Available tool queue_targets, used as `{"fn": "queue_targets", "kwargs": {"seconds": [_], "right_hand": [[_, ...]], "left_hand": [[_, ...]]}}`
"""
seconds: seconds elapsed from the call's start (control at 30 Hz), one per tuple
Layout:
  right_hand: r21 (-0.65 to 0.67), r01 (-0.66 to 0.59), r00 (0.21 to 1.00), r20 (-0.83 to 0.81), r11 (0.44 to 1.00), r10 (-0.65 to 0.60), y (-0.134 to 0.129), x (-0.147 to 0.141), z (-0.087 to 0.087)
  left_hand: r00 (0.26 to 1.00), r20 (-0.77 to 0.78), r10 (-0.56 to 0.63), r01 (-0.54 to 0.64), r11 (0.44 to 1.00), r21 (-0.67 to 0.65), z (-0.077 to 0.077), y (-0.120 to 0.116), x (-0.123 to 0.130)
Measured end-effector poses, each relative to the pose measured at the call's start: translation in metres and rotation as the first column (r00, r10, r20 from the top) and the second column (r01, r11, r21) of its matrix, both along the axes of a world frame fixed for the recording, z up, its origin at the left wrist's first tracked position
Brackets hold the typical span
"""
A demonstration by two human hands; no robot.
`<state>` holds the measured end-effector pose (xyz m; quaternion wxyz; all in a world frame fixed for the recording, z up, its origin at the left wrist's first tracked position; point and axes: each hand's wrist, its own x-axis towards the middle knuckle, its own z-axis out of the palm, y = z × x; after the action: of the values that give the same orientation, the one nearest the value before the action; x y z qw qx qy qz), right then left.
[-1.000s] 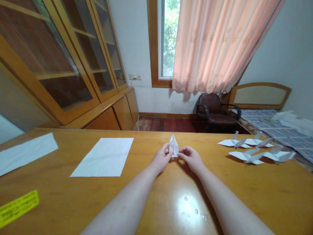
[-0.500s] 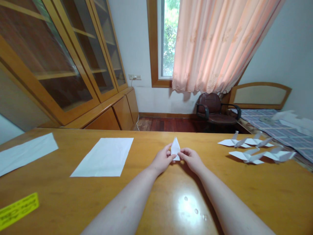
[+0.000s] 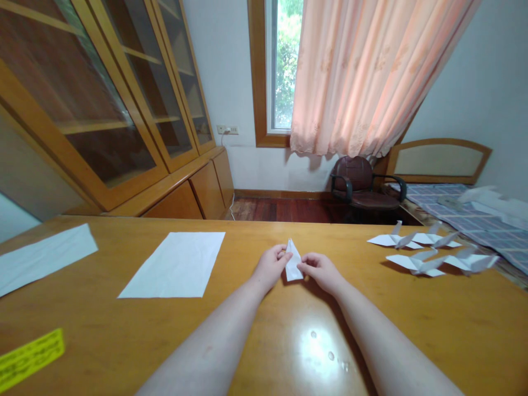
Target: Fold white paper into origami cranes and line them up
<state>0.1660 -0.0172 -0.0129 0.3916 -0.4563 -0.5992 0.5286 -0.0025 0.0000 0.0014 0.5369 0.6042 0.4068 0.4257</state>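
A small folded piece of white paper (image 3: 293, 267), narrow and pointed at its far end, is held between my two hands just above or on the wooden table (image 3: 264, 341). My left hand (image 3: 270, 267) grips its left edge, thumb on top. On the right edge, my right hand (image 3: 319, 268) pinches it between thumb and fingers. Several folded white paper cranes (image 3: 416, 263) stand in two rows at the right of the table.
A flat white sheet (image 3: 175, 265) lies left of my hands, and a second white sheet (image 3: 45, 258) lies farther left. A yellow label (image 3: 31, 357) is at the lower left. Beyond the table are a brown armchair (image 3: 363, 184), a bed (image 3: 462, 206) and a glass-fronted cabinet (image 3: 165, 159).
The folded paper has come slightly nearer to me and tilted, its tip now leaning left. My left thumb has moved up along its left edge.
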Motion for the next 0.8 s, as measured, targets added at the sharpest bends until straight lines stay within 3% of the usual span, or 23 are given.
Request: {"fn": "queue_targets", "kwargs": {"seconds": [0.47, 0.63, 0.8], "right_hand": [[-0.023, -0.052, 0.982, 0.182, 0.998, 0.055, 0.0005, 0.0001, -0.0014], [-0.025, -0.073, 0.977, 0.199, 0.997, 0.076, 0.0004, -0.0014, -0.0019], [-0.031, -0.138, 0.978, 0.156, 0.990, 0.141, -0.0017, -0.0024, 0.0038]], "left_hand": [[0.999, -0.037, -0.005, 0.004, 0.999, -0.036, 0.0054, -0.0047, 0.0002], [0.992, -0.122, -0.038, 0.044, 0.998, 0.045, -0.0010, -0.0021, -0.0011], [0.974, -0.226, 0.004, 0.021, 0.994, 0.108, -0.0041, -0.0004, -0.0022]]}}
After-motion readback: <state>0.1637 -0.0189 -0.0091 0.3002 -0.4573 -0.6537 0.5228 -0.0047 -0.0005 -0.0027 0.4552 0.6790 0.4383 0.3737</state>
